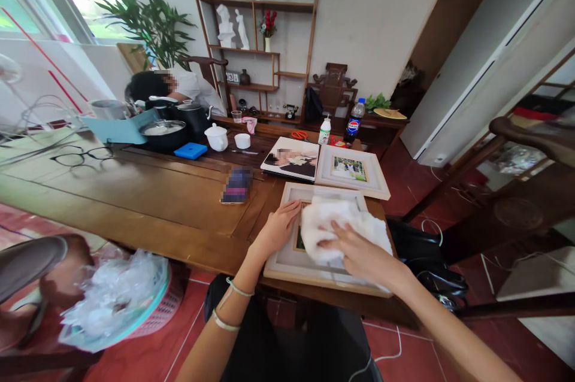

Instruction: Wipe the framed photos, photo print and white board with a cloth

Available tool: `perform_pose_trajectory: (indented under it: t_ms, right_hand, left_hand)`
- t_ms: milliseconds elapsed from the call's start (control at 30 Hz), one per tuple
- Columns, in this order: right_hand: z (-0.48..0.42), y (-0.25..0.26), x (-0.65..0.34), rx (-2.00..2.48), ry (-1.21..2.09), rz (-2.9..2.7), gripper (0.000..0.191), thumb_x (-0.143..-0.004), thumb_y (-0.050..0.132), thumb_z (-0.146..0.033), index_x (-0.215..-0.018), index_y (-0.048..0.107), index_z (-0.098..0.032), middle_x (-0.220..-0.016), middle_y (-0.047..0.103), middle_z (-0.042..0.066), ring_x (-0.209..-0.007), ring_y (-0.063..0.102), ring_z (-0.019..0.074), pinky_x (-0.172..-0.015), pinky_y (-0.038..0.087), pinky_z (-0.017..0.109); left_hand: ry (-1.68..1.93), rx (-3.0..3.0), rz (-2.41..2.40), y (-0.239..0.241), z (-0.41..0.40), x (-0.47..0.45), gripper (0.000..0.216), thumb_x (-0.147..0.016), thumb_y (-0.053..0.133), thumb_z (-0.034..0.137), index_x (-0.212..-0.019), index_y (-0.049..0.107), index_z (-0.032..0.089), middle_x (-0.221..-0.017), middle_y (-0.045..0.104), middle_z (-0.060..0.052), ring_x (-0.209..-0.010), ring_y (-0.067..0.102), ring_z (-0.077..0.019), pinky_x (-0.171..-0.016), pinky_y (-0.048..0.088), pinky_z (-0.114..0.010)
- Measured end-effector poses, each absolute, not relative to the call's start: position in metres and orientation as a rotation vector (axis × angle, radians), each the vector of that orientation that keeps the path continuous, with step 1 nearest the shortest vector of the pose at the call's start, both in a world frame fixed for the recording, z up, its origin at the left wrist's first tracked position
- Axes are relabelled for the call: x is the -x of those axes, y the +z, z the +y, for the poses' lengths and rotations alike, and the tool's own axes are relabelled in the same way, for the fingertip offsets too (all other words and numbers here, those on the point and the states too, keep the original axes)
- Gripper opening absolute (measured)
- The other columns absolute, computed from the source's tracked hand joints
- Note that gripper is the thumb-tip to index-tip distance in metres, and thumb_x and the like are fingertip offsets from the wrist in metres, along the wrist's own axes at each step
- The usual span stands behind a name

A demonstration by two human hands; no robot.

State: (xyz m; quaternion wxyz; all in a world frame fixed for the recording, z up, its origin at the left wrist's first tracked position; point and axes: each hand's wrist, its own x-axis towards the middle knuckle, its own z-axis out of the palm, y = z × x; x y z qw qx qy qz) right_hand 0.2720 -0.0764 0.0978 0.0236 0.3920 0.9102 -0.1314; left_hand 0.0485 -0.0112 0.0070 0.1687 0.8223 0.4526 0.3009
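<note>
A light-wood picture frame [287, 262] with a pale mat lies flat near the table's front edge, at the centre right. My left hand [277, 226] rests on its left side, fingers stretched out. On top of the frame, my right hand [354, 248] presses a bunched white cloth [330, 214] that covers most of the picture. Two of my right fingers show against the cloth; the others are partly hidden. Just behind lies a second framed photo [380, 175]. A square photo panel [291, 157] lies to its left, touching or very close.
On the wooden table [179, 220] are a phone [236, 184], eyeglasses [83, 156], a blue box [191, 150], a white teapot [216, 138], a white bottle [324, 130] and a cola bottle [354, 121]. A lined waste basket [148, 316] stands lower left. A person [193, 85] leans over behind the table.
</note>
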Motion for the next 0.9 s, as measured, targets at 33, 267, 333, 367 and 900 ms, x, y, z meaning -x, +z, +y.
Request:
perform_pose_trajectory:
  t_ms: [33,267,333,367,900]
  right_hand:
    - [-0.093,0.11,-0.275,-1.143,-0.496,2.814,0.076,-0.06,0.034,0.008,-0.126,0.055,-0.024,-0.141,0.044,0.007,-0.135,0.029,0.0244,-0.109,0.026,0.048]
    - [-0.147,0.137,-0.283,-1.094,-0.785,2.767,0.071,-0.063,0.04,0.004,-0.124,0.057,-0.028,-0.148,0.034,0.003,-0.134,0.031,0.0228,-0.107,0.033,0.039]
    - [-0.131,0.119,-0.286,-1.155,-0.608,2.832,0.073,-0.061,0.038,0.007,-0.124,0.056,-0.024,-0.148,0.032,0.006,-0.136,0.027,0.0237,-0.109,0.029,0.043]
    - [-0.119,0.109,-0.289,-1.189,-0.479,2.869,0.076,-0.059,0.037,0.009,-0.125,0.056,-0.023,-0.148,0.033,0.007,-0.137,0.024,0.024,-0.109,0.027,0.046]
    - [-0.062,0.074,-0.276,-1.431,0.003,2.799,0.075,-0.059,0.04,0.008,-0.128,0.053,-0.019,-0.146,0.037,0.01,-0.133,0.03,0.0327,-0.107,0.022,0.058]
  left_hand:
    - [0.854,-2.341,1.291,0.006,-0.011,-0.049,0.045,-0.091,0.032,0.014,-0.133,0.047,0.019,-0.139,0.047,-0.008,-0.133,0.037,-0.0198,-0.108,0.035,-0.045]
    - [0.855,-2.352,1.294,0.004,-0.01,-0.048,0.043,-0.092,0.032,0.014,-0.131,0.049,0.018,-0.14,0.047,-0.006,-0.133,0.037,-0.0188,-0.108,0.035,-0.042]
    - [0.848,-2.355,1.289,0.004,-0.01,-0.048,0.044,-0.092,0.032,0.014,-0.133,0.047,0.019,-0.141,0.046,-0.006,-0.133,0.037,-0.0192,-0.108,0.035,-0.044]
    - [0.845,-2.357,1.288,0.004,-0.01,-0.048,0.044,-0.092,0.032,0.014,-0.133,0.047,0.019,-0.141,0.046,-0.006,-0.133,0.037,-0.0194,-0.108,0.035,-0.044]
    - [0.842,-2.339,1.291,0.005,-0.01,-0.05,0.044,-0.091,0.033,0.014,-0.132,0.048,0.019,-0.14,0.047,-0.008,-0.133,0.038,-0.0196,-0.107,0.036,-0.045]
